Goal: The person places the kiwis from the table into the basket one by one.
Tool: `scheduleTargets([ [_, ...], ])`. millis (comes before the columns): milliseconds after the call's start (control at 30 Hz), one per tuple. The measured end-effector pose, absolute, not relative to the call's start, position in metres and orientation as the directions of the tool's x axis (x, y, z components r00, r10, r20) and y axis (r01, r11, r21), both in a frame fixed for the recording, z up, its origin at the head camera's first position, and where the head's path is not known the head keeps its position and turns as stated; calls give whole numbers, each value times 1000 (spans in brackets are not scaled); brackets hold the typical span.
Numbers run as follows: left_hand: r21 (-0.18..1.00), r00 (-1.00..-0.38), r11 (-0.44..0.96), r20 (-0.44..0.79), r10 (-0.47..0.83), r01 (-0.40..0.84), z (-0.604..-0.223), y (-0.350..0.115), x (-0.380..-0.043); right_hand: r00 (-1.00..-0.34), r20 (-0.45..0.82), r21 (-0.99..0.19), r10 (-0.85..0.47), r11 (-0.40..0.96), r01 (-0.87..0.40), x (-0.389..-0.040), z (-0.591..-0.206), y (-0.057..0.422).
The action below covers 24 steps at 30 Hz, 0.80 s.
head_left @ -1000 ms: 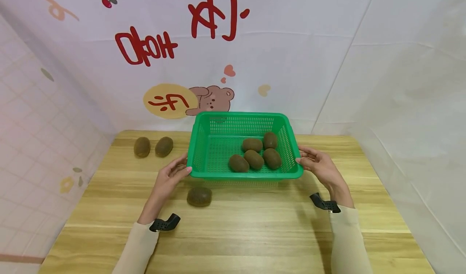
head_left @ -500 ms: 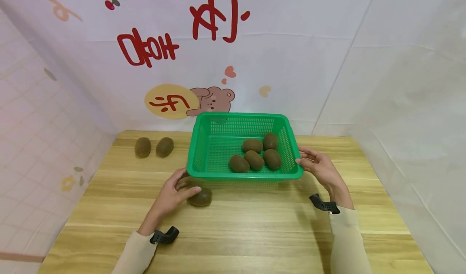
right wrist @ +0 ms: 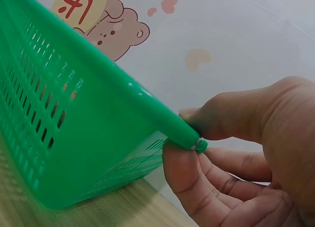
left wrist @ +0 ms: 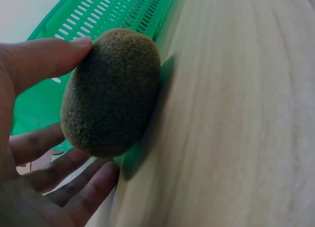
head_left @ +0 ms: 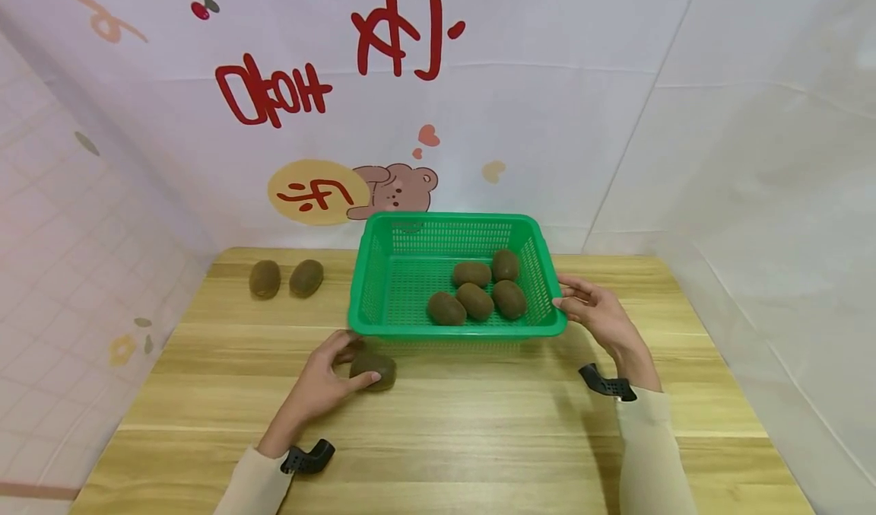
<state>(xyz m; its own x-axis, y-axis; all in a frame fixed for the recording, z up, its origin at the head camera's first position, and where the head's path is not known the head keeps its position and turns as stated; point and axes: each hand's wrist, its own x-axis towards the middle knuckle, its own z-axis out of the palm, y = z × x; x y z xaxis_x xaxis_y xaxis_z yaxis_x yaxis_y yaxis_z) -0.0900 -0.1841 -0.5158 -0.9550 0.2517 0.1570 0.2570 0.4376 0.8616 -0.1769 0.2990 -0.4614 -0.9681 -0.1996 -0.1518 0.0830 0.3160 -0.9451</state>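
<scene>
Kiwifruit (head_left: 376, 363) lies on the counter (head_left: 479, 439) before the green plastic basket (head_left: 457, 332), held between thumb and fingers of the left grip (head_left: 325, 376); the right grip (head_left: 602, 317) pinches the basket's rim near its right front corner.

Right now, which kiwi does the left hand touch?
The kiwi just in front of the basket, near its left corner: the left hand touches only this one. Five other kiwis lie inside the basket; two more lie at the table's back left.
</scene>
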Motion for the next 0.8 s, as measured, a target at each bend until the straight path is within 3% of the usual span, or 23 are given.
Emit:
scheduleTargets([
  [467, 811, -925, 512, 89, 370, 283, -508, -183, -82, -968, -147, -947, -202, 312, 78, -178, -464, 299],
  [800, 809, -922, 514, 87, 377, 286, -502, -181, -80, -969, -150, -945, -198, 315, 82, -178, -464, 300],
])
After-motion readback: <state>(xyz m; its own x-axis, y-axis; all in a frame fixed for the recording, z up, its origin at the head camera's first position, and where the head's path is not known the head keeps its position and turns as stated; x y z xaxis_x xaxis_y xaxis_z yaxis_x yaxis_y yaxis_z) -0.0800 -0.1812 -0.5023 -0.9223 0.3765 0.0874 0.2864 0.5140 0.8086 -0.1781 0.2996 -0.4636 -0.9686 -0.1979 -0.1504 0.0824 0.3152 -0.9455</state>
